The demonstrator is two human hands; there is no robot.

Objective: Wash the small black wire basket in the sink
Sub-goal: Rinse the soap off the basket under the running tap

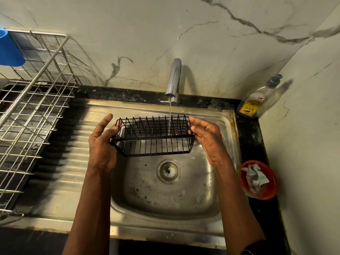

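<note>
A small black wire basket (153, 138) hangs level over the steel sink (223, 183), held between both hands. My left hand (102, 142) grips its left end, thumb up and fingers behind the wires. My right hand (207, 138) holds the right end with curled fingers on the rim. A thin stream of water falls from the chrome tap (173, 78) into the right part of the basket. The drain (168, 171) lies below the basket.
A steel dish rack (35, 115) stands on the left drainboard with a blue cup (10, 48) at its top. A dish soap bottle (257, 100) stands at the back right corner. A red bowl (272, 188) with a crumpled cloth sits right of the sink.
</note>
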